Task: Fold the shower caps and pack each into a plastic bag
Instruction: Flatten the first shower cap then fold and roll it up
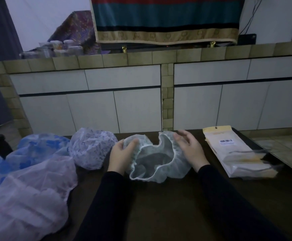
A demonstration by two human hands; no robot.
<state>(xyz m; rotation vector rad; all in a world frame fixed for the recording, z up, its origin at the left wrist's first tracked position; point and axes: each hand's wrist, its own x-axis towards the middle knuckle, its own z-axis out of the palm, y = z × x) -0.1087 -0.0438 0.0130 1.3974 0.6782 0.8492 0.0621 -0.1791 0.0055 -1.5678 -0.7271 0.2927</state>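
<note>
A pale green shower cap lies open side up on the dark table, its elastic rim wavy. My left hand grips the cap's left rim, with the thumb tucked inside the opening. At the cap's right edge my right hand hovers with relaxed, slightly curled fingers; whether it touches the rim is unclear. A stack of flat plastic bags with yellow header cards lies to the right.
More shower caps are heaped at the left: a purple-patterned one, blue-patterned ones and a pink one. A tiled counter with white cabinet fronts stands behind the table. The table's right edge runs past the bags.
</note>
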